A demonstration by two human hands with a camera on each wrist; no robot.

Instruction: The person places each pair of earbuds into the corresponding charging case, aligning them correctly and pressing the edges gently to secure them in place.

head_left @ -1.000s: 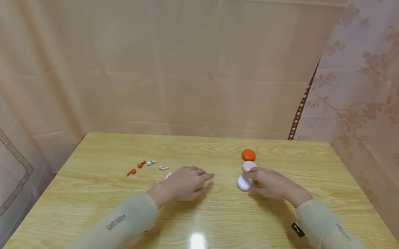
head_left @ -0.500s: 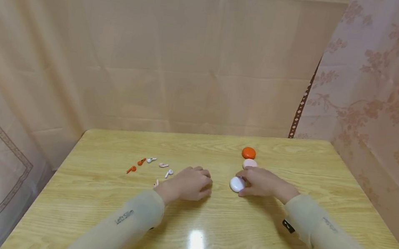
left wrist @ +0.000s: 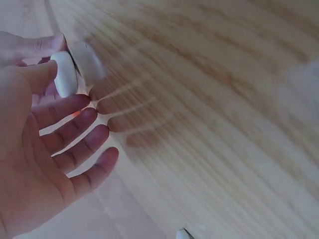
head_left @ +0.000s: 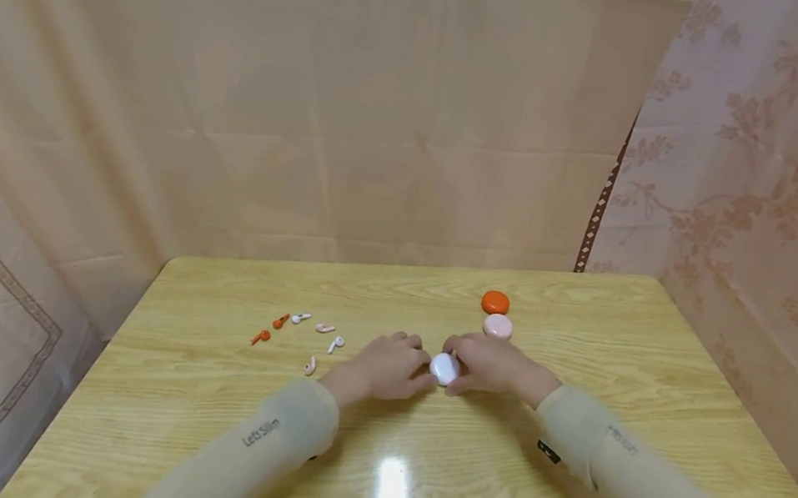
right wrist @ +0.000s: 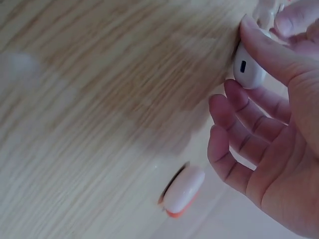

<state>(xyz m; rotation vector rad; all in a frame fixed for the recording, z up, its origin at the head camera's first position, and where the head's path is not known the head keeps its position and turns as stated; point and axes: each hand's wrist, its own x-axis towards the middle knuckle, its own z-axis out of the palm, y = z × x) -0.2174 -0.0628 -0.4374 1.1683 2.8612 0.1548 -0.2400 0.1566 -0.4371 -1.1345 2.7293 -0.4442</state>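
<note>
A round white earbud charging case lies on the table between both hands. My right hand holds it from the right, thumb on the near side and fingers on the far side. In the right wrist view the white case shows a small dark port. From the left, my left hand reaches the case. In the left wrist view, the left thumb appears to touch the white case, while the other fingers stay spread and fairly straight.
Behind the right hand, a pink case and an orange case lie on the wooden table. To the left are scattered loose earbuds: two orange, two white and two pink. Curtains hang around the table.
My right hand has taken hold of the white case and slid it left, away from the pink one. The left hand has shifted slightly right, up to the case.
</note>
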